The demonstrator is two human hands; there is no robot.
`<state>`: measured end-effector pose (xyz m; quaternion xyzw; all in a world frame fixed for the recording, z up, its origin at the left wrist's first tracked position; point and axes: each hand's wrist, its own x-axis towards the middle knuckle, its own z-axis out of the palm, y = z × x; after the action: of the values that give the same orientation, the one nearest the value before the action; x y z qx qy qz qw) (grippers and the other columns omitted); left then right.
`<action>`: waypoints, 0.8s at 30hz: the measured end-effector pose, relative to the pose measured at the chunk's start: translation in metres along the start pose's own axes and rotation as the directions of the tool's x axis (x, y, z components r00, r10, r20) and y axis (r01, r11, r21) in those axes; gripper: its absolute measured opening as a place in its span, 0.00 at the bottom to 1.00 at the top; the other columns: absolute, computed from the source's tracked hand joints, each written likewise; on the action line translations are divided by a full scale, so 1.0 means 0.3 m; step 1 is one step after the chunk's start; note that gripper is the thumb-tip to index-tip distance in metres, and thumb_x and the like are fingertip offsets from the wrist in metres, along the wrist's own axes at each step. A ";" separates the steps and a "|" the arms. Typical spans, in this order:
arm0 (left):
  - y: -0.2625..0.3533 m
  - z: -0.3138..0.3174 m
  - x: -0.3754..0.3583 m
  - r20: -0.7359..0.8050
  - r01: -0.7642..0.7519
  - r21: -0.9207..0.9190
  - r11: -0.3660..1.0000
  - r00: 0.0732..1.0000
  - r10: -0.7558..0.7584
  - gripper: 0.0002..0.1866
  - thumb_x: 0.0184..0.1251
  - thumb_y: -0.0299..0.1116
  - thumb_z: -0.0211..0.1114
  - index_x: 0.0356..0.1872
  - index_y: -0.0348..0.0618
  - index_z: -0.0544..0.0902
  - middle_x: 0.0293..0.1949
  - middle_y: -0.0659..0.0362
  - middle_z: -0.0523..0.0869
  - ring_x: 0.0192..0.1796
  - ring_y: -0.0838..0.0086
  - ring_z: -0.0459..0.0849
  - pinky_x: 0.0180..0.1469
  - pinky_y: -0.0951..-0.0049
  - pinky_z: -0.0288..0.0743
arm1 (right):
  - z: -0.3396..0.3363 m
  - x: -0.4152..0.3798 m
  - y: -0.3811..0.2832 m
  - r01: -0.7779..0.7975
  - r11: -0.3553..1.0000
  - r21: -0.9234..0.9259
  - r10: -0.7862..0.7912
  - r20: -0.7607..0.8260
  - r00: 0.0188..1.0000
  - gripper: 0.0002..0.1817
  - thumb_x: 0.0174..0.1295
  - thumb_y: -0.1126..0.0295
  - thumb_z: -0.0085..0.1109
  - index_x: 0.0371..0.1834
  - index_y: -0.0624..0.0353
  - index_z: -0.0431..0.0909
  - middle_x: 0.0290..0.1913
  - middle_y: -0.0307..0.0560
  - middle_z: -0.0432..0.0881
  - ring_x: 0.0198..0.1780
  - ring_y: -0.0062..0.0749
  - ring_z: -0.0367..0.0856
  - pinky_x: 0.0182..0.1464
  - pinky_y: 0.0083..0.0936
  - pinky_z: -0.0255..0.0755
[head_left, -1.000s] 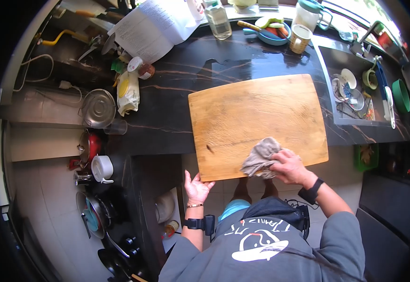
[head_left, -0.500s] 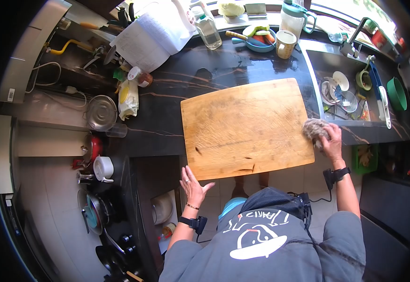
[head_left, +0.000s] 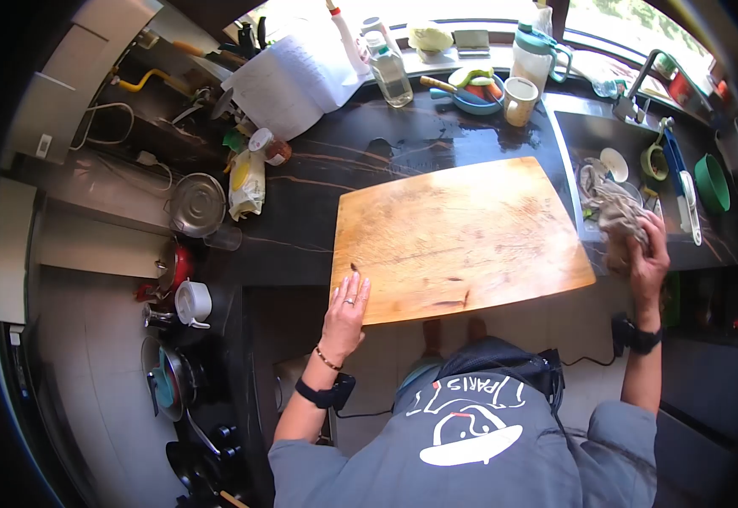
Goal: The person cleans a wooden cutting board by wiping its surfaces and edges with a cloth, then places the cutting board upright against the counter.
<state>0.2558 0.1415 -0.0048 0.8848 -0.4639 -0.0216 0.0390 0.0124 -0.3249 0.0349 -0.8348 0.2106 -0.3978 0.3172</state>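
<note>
A wooden cutting board (head_left: 462,237) lies on the dark counter (head_left: 301,199), its near edge jutting out past the counter front. My left hand (head_left: 348,313) rests on the board's near left corner, fingers stretched out flat. To the right of the board, my right hand (head_left: 650,254) grips a crumpled grey-brown cloth (head_left: 619,220) over the front edge of the sink. The cloth hangs partly in front of the dishes there and hides some of them.
The sink (head_left: 568,144) holds several dishes and utensils. Behind the board stand a mug (head_left: 519,102), a blue bowl (head_left: 475,102) of vegetables with a knife across it, and a glass bottle (head_left: 390,72). A spice jar (head_left: 270,147) sits at the left.
My right hand has lifted the cloth off the board's right edge toward the sink. My left hand has moved onto the board's corner. The board has turned slightly.
</note>
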 end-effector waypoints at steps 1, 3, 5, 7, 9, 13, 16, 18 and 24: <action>0.002 -0.053 0.010 0.012 -0.015 -0.033 0.999 1.000 0.015 0.39 0.42 0.14 0.61 0.65 0.37 0.68 0.66 0.42 0.68 0.68 0.50 0.67 0.68 0.58 0.63 | -0.028 0.005 -0.043 0.030 1.000 0.006 -0.030 -0.016 0.999 0.13 0.59 0.74 0.62 0.47 0.63 0.77 0.56 0.51 0.74 0.60 0.41 0.71 0.63 0.32 0.61; 0.026 -0.153 0.036 -0.070 -0.052 -0.110 0.993 0.997 0.045 0.34 0.40 0.14 0.58 0.58 0.35 0.75 0.57 0.41 0.77 0.62 0.53 0.75 0.65 0.62 0.68 | -0.069 0.007 -0.128 0.105 0.994 -0.014 -0.105 -0.036 0.994 0.14 0.55 0.76 0.63 0.46 0.61 0.78 0.57 0.53 0.73 0.61 0.44 0.70 0.63 0.35 0.61; 0.050 -0.212 0.044 -0.088 -0.073 -0.156 0.985 0.994 0.060 0.33 0.39 0.14 0.57 0.56 0.35 0.76 0.55 0.41 0.78 0.60 0.53 0.77 0.64 0.63 0.70 | -0.059 0.000 -0.179 0.212 0.974 -0.074 -0.211 0.023 0.977 0.15 0.53 0.77 0.63 0.46 0.60 0.78 0.57 0.53 0.73 0.60 0.45 0.71 0.63 0.35 0.62; 0.070 -0.246 0.051 -0.114 -0.102 -0.205 0.973 0.990 0.080 0.31 0.39 0.14 0.55 0.53 0.34 0.78 0.52 0.42 0.81 0.58 0.55 0.79 0.60 0.64 0.74 | -0.006 -0.011 -0.202 0.277 0.953 -0.122 -0.264 0.115 0.958 0.16 0.49 0.78 0.63 0.44 0.59 0.78 0.54 0.53 0.73 0.59 0.46 0.71 0.63 0.36 0.63; 0.081 -0.255 0.055 -0.128 -0.103 -0.219 0.970 0.989 0.076 0.31 0.38 0.14 0.55 0.52 0.35 0.79 0.51 0.42 0.81 0.57 0.55 0.80 0.60 0.64 0.74 | 0.114 -0.046 -0.188 0.293 0.943 -0.159 -0.268 0.161 0.950 0.19 0.43 0.81 0.62 0.43 0.58 0.78 0.52 0.53 0.73 0.58 0.51 0.69 0.61 0.41 0.63; 0.078 -0.284 0.076 -0.134 -0.088 -0.244 0.966 0.989 0.056 0.30 0.37 0.15 0.56 0.51 0.35 0.80 0.49 0.42 0.82 0.55 0.55 0.81 0.58 0.64 0.75 | 0.334 -0.096 -0.405 0.461 0.867 -0.190 -0.441 0.138 0.887 0.17 0.40 0.72 0.64 0.38 0.53 0.78 0.49 0.49 0.75 0.53 0.47 0.70 0.56 0.43 0.62; 0.078 -0.309 0.088 -0.109 -0.069 -0.244 0.967 0.993 0.044 0.29 0.40 0.15 0.56 0.51 0.36 0.80 0.50 0.42 0.81 0.53 0.55 0.81 0.57 0.63 0.76 | 0.498 -0.156 -0.611 0.577 0.813 -0.085 -0.546 0.233 0.804 0.15 0.43 0.69 0.62 0.38 0.50 0.78 0.47 0.43 0.74 0.51 0.41 0.71 0.50 0.39 0.62; 0.057 -0.323 0.094 -0.104 -0.078 -0.251 0.965 0.993 0.054 0.28 0.40 0.16 0.56 0.50 0.36 0.80 0.50 0.43 0.82 0.52 0.55 0.82 0.55 0.63 0.77 | 0.594 -0.186 -0.715 0.638 0.770 0.025 -0.620 0.267 0.738 0.15 0.46 0.66 0.60 0.41 0.49 0.78 0.49 0.42 0.72 0.52 0.38 0.70 0.47 0.35 0.61; -0.104 -0.429 0.085 -0.028 -0.068 -0.306 0.950 0.998 0.062 0.28 0.40 0.18 0.57 0.50 0.38 0.80 0.47 0.43 0.83 0.48 0.56 0.83 0.53 0.63 0.78 | 0.705 -0.150 -0.823 0.720 0.683 0.125 -0.724 0.249 0.643 0.16 0.48 0.64 0.60 0.43 0.47 0.79 0.53 0.42 0.72 0.54 0.34 0.69 0.48 0.32 0.63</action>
<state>0.3054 0.1445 0.1205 0.8524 -0.4833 -0.0840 0.1809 0.1788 -0.0457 0.0812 -0.8941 -0.1890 -0.3711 0.1648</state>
